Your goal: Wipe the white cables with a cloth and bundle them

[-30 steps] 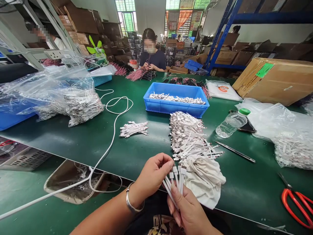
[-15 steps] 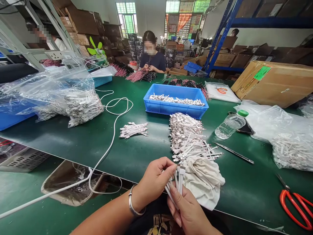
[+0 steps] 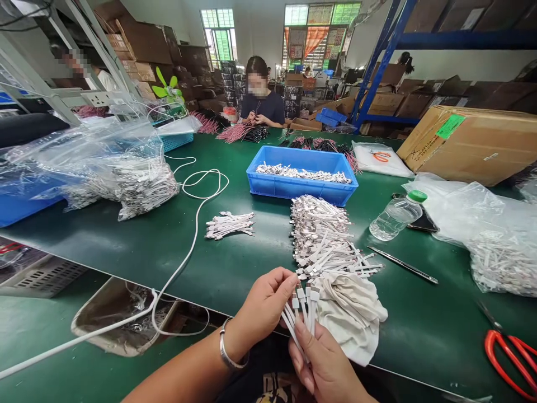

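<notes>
Several short white USB cables (image 3: 311,311) are fanned out upright in front of me, their metal plugs pointing up. My right hand (image 3: 323,355) is closed around their lower part, the thumb pressed across them. From the left side, my left hand (image 3: 265,298) pinches at the fan near its plug ends; its fingertips are partly hidden behind the cables. Just beyond my hands lies a large pile of similar cables (image 3: 321,235), with a crumpled pale cloth (image 3: 352,316) against its near end. A smaller cable bundle (image 3: 230,225) lies to the left.
A blue bin (image 3: 302,187) with white pieces stands behind the pile. Tweezers (image 3: 405,265), a plastic bottle (image 3: 394,218) and red-handled scissors (image 3: 503,347) lie to the right. Bagged cables (image 3: 145,187) and a white cord (image 3: 195,224) are on the left. A person (image 3: 263,101) sits opposite.
My left thumb and fingers have shifted slightly left and up, leaving more of the plugs showing in the fan. My right hand keeps its hold.
</notes>
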A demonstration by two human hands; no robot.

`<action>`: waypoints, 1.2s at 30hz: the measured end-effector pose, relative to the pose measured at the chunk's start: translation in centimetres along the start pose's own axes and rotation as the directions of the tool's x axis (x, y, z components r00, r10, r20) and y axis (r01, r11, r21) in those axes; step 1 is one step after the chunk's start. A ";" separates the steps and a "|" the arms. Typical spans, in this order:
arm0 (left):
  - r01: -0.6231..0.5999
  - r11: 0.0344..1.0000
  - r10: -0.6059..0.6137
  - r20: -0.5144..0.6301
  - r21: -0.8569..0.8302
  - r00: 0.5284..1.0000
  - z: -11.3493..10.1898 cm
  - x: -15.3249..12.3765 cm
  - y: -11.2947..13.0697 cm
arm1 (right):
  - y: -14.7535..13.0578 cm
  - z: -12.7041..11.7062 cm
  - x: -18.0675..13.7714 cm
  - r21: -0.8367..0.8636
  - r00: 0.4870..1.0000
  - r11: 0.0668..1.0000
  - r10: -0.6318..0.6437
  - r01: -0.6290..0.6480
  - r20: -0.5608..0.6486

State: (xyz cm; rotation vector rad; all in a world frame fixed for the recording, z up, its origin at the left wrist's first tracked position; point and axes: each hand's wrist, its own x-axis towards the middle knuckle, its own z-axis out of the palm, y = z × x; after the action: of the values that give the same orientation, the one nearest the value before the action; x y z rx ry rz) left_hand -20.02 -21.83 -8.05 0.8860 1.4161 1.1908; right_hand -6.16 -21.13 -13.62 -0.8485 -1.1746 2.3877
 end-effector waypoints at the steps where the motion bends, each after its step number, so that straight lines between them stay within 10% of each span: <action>1: -0.006 1.000 0.006 -0.001 -0.009 1.000 -0.1 -0.1 0.0 | -0.1 0.0 0.0 0.004 1.000 1.000 0.000 0.000 0.005; 14: -0.270 0.875 0.269 0.059 0.403 0.961 -1.2 -0.5 1.2 | -0.2 0.3 0.3 -0.131 0.999 0.991 0.034 -0.032 0.016; 22: -0.265 0.897 0.270 0.036 0.355 0.962 -0.6 -0.5 1.5 | -1.3 0.1 0.6 -0.091 0.989 0.992 -0.079 0.091 0.129; 28: -0.308 0.923 0.353 -0.185 0.231 0.917 -0.2 1.3 4.8 | -1.5 -0.5 0.0 -0.081 0.996 0.994 -0.067 0.072 0.064; 32: -0.274 0.945 0.247 0.158 0.179 0.956 3.2 3.7 8.5 | -1.1 -0.3 -0.3 -0.091 0.999 0.996 -0.013 0.017 0.047; 36: -0.205 0.903 0.007 0.464 0.377 0.886 9.9 6.8 8.4 | -0.3 0.1 -0.3 -0.150 0.995 0.988 0.053 -0.041 0.081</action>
State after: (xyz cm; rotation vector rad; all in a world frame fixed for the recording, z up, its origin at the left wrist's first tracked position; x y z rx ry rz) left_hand -12.33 -11.37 -1.32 1.4576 1.2547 0.6891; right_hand -5.99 -21.21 -13.19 -0.8357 -1.3950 2.4194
